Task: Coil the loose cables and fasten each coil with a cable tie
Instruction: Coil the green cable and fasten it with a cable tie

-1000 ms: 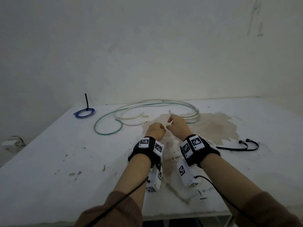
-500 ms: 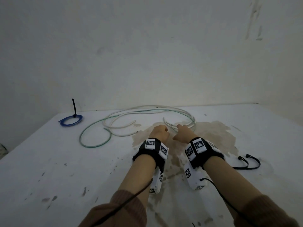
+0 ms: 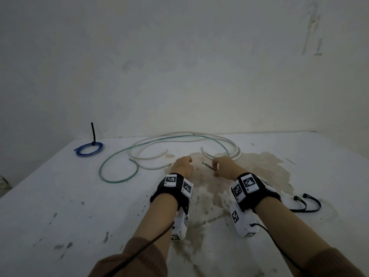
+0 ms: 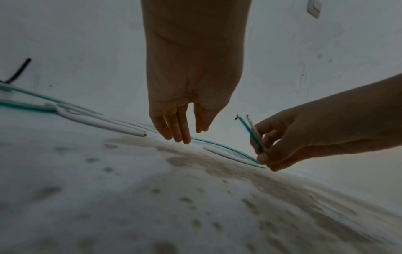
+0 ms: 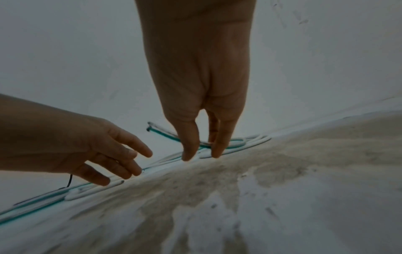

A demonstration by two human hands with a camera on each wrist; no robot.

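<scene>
A loose green cable [image 3: 119, 177] loops over the white table [image 3: 60, 206], tangled with loose white cables [image 3: 151, 156]. My right hand [image 3: 215, 166] pinches the green cable's end [image 4: 250, 134] between thumb and fingers, with a thin pale strand beside it, lifted a little off the table. The pinch also shows in the right wrist view, where the thumb [image 5: 191, 151] and fingers close on the green cable [image 5: 165, 133]. My left hand [image 3: 188, 159] hovers just left of it with relaxed fingers [image 4: 180, 132] over the table, holding nothing.
A coiled blue cable [image 3: 88, 149] with an upright black tie [image 3: 92, 132] lies at the far left. Loose black cable ties [image 3: 305, 202] lie at the right beside my right wrist. A brown stain [image 3: 259, 168] spreads under the hands. A wall runs behind the table.
Both hands dropped from mid-air to the cable ends. The right hand took hold of the green cable's end and raised it slightly. The hands have since drawn apart.
</scene>
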